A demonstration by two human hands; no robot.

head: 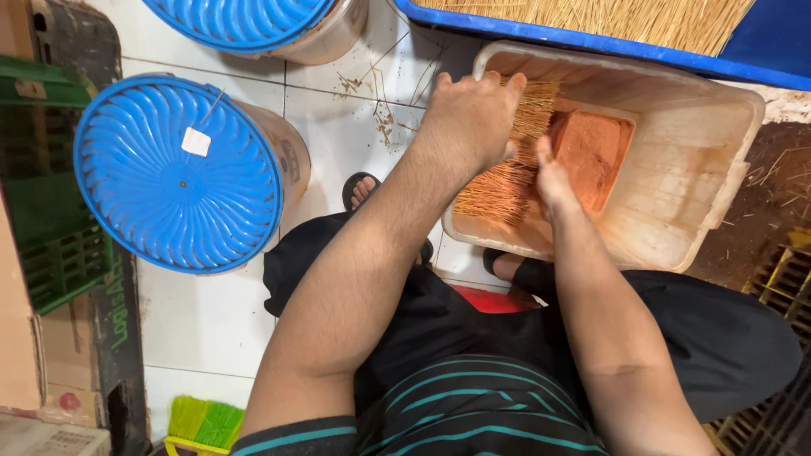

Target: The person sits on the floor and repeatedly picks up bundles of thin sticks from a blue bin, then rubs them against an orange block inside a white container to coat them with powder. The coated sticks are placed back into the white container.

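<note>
**Two hands on one stick bundle inside a tub**

Two round containers with ribbed blue lids are noted on the white tiled floor (211, 329): one large container (177, 173) at the left, bearing a small white square label (196, 141) near the lid's centre, and a second container (253, 21) cut off by the upper edge. Green crates (42, 211) are seen along the left edge, with cardboard boxes (34, 371) at the lower left corner. A blue tray of pale straw-coloured sticks (608, 21) is recorded at the top right.

A bundle of thin sticks (507, 181), dusted orange-brown, is laid in the near left part of a beige plastic tub (701, 160). Orange powder (591, 148) is heaped in the tub's sunken middle, just beside the bundle.

The left hand (473, 118) is placed palm down over the bundle's upper end, fingers curled over the sticks and grasping them. The right hand (551, 177) is set against the bundle's right side, at the powder's edge; whether its fingers are clenched cannot be told. Both forearms are extended forward over dark-clothed knees.
</note>
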